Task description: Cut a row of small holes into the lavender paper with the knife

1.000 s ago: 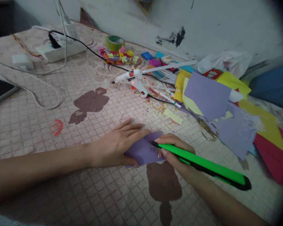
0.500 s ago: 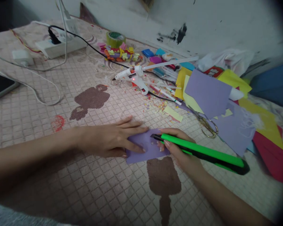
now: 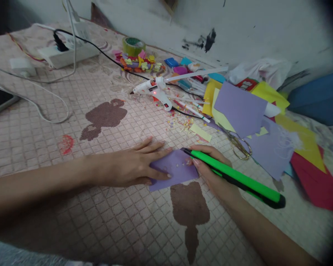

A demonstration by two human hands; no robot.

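Note:
A small purple sheet of paper (image 3: 172, 167) lies on the patterned cloth, with a few small marks or holes in its surface. My left hand (image 3: 140, 164) rests flat across its left side, fingers spread. In my right hand (image 3: 211, 171) is a green and black utility knife (image 3: 233, 175), gripped near its front end. Its dark blade tip is at the sheet's upper right edge; I cannot tell whether it touches the paper. The knife's body slants down to the right, and the right fingertips sit over the paper's right part.
Beyond the hands lies a white glue gun (image 3: 154, 90) with its red light on. Gold-handled scissors (image 3: 240, 146) and coloured paper sheets (image 3: 241, 107) are to the right. Paper scraps, green tape (image 3: 133, 46) and a power strip (image 3: 69, 55) with cables sit farther back.
My right hand has shifted the knife tip from over the sheet up to its upper right edge. My left hand stays pressed on the paper; the view has shifted slightly.

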